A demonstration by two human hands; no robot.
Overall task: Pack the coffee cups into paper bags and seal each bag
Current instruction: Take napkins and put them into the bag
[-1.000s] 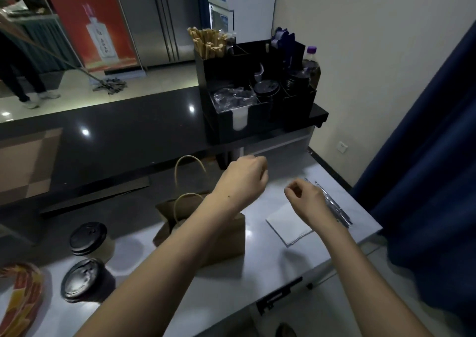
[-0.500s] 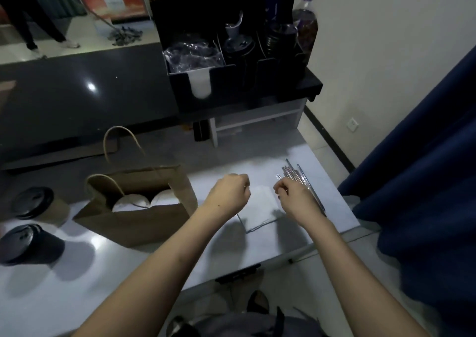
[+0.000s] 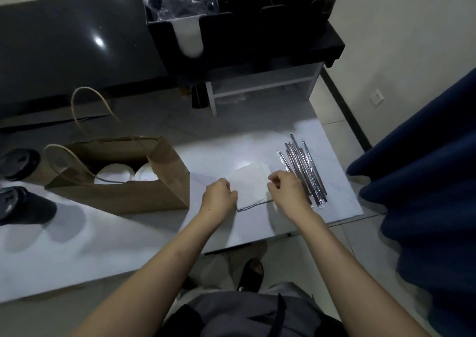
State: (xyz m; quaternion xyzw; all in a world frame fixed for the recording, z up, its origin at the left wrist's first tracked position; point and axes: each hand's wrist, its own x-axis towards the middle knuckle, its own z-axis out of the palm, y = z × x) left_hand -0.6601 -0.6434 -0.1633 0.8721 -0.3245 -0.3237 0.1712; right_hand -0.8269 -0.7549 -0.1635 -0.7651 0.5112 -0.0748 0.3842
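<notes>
The napkin stack is bracketed by the left hand and right hand, both curled at its edges, a grip not being discernible, while the paper bag, cups inside, is stood beyond the left hand.

dim, bluish indoor light; a lamp glints off the dark counter and glares on the white table (cup shadows fall left). edges bend, slight motion blur.
</notes>
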